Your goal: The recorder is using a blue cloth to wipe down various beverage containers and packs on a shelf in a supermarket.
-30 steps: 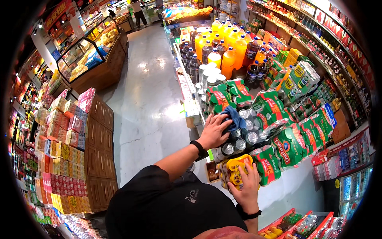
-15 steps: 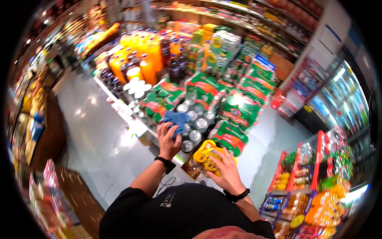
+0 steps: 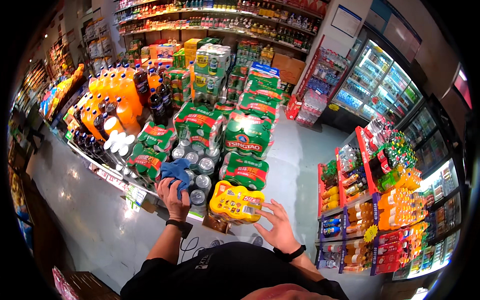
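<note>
My left hand (image 3: 171, 200) is closed around a bunched blue cloth (image 3: 176, 174). The cloth rests against green-and-red shrink-wrapped can packs (image 3: 146, 162) and a group of silver-topped cans (image 3: 198, 196). On the right, my right hand (image 3: 278, 227) has its fingers spread, with fingertips at the right edge of a yellow shrink-wrapped can pack (image 3: 235, 201). That yellow pack sits at the near end of the display, over an open cardboard box (image 3: 216, 223). Just beyond it lies another green-and-red can pack (image 3: 244, 171).
Orange soda bottles (image 3: 112, 90) and dark bottles (image 3: 156, 106) crowd the display's far left. A red-edged drinks rack (image 3: 367, 162) stands to the right, with glass-door fridges (image 3: 375, 75) behind. Stocked wall shelves (image 3: 220, 22) run along the back. A cable (image 3: 190, 245) lies on the floor.
The view has turned, so the display appears farther left. My right hand has slid from the top of the yellow pack to its right edge. The blue cloth stays in my left hand.
</note>
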Demonstrator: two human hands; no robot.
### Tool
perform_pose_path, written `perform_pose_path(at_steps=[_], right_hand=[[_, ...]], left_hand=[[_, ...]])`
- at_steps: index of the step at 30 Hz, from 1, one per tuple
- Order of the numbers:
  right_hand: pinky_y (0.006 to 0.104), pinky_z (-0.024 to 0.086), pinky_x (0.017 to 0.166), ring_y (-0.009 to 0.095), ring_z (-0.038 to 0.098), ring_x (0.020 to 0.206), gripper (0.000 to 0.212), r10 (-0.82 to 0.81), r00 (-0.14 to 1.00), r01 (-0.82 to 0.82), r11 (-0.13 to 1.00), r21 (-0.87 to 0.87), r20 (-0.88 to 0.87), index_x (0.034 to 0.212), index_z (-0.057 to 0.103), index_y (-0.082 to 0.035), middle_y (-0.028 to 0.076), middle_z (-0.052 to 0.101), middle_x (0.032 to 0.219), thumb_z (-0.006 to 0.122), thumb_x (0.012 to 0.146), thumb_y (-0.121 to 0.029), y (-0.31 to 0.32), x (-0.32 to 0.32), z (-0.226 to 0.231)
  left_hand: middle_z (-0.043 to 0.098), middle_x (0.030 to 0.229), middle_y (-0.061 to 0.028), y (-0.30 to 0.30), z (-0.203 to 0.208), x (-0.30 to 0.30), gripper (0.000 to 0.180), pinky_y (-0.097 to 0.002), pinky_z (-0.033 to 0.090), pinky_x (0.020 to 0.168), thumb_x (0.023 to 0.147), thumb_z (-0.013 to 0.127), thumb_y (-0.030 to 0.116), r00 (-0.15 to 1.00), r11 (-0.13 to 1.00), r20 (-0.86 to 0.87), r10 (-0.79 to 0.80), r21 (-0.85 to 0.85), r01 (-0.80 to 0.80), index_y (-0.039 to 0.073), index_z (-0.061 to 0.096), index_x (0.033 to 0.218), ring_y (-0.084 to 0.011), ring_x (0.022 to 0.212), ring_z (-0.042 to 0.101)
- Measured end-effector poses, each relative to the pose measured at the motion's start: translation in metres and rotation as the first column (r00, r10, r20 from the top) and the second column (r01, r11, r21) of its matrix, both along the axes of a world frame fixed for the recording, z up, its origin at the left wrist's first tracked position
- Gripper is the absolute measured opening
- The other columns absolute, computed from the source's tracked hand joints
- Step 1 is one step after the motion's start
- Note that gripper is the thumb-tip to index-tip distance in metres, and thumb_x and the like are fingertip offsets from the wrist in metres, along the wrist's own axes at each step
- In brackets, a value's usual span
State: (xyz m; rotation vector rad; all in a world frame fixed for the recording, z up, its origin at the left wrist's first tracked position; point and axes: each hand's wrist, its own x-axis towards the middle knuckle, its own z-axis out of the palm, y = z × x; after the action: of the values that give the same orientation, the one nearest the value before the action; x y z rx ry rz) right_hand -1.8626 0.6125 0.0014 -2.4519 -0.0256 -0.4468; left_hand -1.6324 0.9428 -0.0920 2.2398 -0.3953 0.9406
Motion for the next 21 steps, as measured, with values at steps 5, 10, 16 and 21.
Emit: perform_pose_path(at_steps=[5, 10, 16, 21], right_hand=[[0.0661, 0.041, 0.133, 0.043, 0.056, 0.157, 0.047, 0.105, 0.992, -0.101, 0.994, 0.052, -0.073, 0.141, 0.081, -0.017, 0.01, 0.068, 0.158, 0.092, 0.096, -0.024, -0.044, -0.018, -0.005], [0.0565, 0.048, 0.129, 0.041, 0.061, 0.152, 0.044, 0.142, 0.99, -0.141, 0.989, 0.039, -0.024, 0.134, 0.084, -0.015, 0.01, 0.073, 0.152, 0.095, 0.092, -0.018, -0.114, -0.038, -0.001], [0.0583, 0.044, 0.132, 0.04, 0.061, 0.152, 0.043, 0.106, 0.994, -0.106, 0.99, 0.096, 0.007, 0.135, 0.084, -0.016, 0.009, 0.073, 0.152, 0.093, 0.094, -0.023, -0.222, -0.066, -0.011], [0.0534, 0.05, 0.127, 0.041, 0.062, 0.151, 0.043, 0.134, 0.991, -0.136, 0.986, 0.094, 0.031, 0.131, 0.085, -0.013, 0.011, 0.074, 0.15, 0.096, 0.09, -0.016, -0.301, -0.096, -0.006]], left_hand=[[0.069, 0.134, -0.013, -0.013, 0.012, -0.013, 0.027, -0.0661, 0.025, 0.137, 0.092, 0.075, 0.023, 0.995, 0.994, -0.047, 0.091, 0.064, -0.088, 0.008, 0.079, 0.114, -0.0408, 0.139, 0.058], [0.075, 0.117, -0.0148, -0.043, 0.019, -0.018, 0.017, -0.0581, 0.034, 0.131, 0.108, 0.07, 0.02, 0.977, 0.978, -0.06, 0.206, -0.018, -0.208, 0.007, 0.077, 0.117, -0.0417, 0.122, 0.066], [0.08, 0.121, -0.0039, -0.15, 0.114, -0.068, 0.042, -0.0308, 0.061, 0.094, 0.126, 0.055, 0.038, 0.971, 0.42, -0.138, -0.193, -0.906, -0.045, 0.002, 0.076, 0.135, -0.0142, 0.102, 0.076], [0.08, 0.12, -0.0032, -0.246, 0.134, -0.096, 0.04, -0.0309, 0.061, 0.094, 0.126, 0.054, 0.037, 0.947, 0.248, -0.152, -0.282, -0.965, -0.081, 0.005, 0.074, 0.139, -0.0145, 0.105, 0.076]])
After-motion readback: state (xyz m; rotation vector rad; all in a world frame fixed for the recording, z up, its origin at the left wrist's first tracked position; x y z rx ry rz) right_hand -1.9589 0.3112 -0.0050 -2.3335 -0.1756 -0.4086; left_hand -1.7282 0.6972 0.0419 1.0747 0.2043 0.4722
